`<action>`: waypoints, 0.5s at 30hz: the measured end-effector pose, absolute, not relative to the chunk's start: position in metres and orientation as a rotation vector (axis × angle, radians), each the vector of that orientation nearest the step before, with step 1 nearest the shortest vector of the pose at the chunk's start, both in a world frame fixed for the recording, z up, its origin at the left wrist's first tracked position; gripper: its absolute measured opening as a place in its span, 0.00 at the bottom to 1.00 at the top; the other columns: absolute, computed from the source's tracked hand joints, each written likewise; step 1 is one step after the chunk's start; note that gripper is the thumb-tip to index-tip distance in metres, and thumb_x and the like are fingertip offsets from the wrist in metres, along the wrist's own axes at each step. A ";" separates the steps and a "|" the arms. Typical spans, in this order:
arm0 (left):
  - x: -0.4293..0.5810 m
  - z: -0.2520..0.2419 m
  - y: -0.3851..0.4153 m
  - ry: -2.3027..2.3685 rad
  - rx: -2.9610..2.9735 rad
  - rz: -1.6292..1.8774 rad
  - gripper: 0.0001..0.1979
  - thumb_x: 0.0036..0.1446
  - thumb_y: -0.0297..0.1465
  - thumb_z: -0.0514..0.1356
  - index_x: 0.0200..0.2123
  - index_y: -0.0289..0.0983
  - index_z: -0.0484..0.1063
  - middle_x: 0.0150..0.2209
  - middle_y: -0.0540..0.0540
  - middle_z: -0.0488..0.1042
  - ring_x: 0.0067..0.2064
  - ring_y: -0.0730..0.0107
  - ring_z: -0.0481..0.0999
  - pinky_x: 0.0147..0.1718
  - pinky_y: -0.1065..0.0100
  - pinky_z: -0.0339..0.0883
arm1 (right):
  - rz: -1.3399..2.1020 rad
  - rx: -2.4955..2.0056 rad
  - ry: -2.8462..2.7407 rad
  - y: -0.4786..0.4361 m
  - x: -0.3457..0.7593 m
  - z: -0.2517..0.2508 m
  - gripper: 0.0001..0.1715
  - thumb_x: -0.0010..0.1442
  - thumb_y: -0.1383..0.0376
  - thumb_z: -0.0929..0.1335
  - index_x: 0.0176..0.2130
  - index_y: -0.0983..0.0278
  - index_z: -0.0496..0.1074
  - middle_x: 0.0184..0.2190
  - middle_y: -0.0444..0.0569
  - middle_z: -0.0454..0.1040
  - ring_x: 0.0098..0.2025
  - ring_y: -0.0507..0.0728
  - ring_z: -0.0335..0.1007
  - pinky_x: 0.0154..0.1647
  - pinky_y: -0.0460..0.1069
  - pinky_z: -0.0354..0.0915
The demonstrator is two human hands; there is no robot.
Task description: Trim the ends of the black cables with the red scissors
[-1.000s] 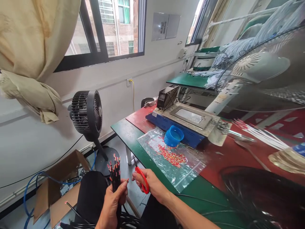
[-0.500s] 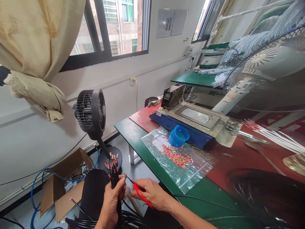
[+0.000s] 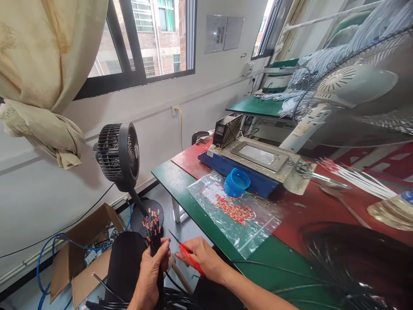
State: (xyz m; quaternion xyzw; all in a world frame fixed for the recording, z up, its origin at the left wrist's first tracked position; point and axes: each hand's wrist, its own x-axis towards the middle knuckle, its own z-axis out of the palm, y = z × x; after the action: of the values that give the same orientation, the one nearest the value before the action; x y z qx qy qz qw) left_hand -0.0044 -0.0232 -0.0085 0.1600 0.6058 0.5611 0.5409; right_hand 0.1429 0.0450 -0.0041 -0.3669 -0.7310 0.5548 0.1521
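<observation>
A slim gap parts the wire bundle [image 3: 152, 226] from the tip of the red-handled tool [image 3: 192, 261]. Beyond, floor [image 3: 167, 212] shows between the fan [image 3: 124, 157] and the worktop [image 3: 172, 184], whose leg [image 3: 176, 210] stands there. Rightward, the plastic bag [image 3: 250, 246], blue cup [image 3: 237, 187] and machine [image 3: 258, 156] obstruct; near right, a dark coil [image 3: 355, 260].
</observation>
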 end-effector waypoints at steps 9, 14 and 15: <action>0.002 0.001 -0.029 1.325 0.519 1.198 0.11 0.46 0.34 0.62 0.31 0.31 0.70 0.18 0.54 0.59 0.21 0.81 0.53 0.21 0.72 0.46 | 2.282 -0.804 -1.308 0.045 0.138 -0.007 0.24 0.50 0.48 0.66 0.23 0.67 0.67 0.10 0.38 0.58 0.11 0.45 0.51 0.12 0.42 0.44; 0.006 0.000 -0.030 1.377 0.569 1.156 0.11 0.47 0.36 0.61 0.28 0.32 0.70 0.17 0.54 0.58 0.21 0.80 0.53 0.20 0.71 0.45 | 2.299 -0.816 -1.282 0.044 0.140 -0.004 0.25 0.47 0.49 0.69 0.20 0.67 0.64 0.11 0.38 0.58 0.12 0.45 0.52 0.11 0.42 0.44; 0.007 -0.001 -0.030 1.395 0.562 1.153 0.11 0.46 0.37 0.61 0.27 0.33 0.70 0.16 0.54 0.58 0.20 0.80 0.53 0.20 0.71 0.45 | 2.293 -0.829 -1.299 0.044 0.140 -0.004 0.25 0.46 0.48 0.69 0.20 0.67 0.63 0.11 0.37 0.58 0.12 0.44 0.51 0.11 0.42 0.44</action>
State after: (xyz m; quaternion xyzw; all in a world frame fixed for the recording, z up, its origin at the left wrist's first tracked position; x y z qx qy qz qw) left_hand 0.0071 -0.0301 -0.0005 0.2410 0.5976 0.4942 0.5836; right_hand 0.1398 0.0442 -0.0039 -0.2948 -0.4617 0.8151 0.1884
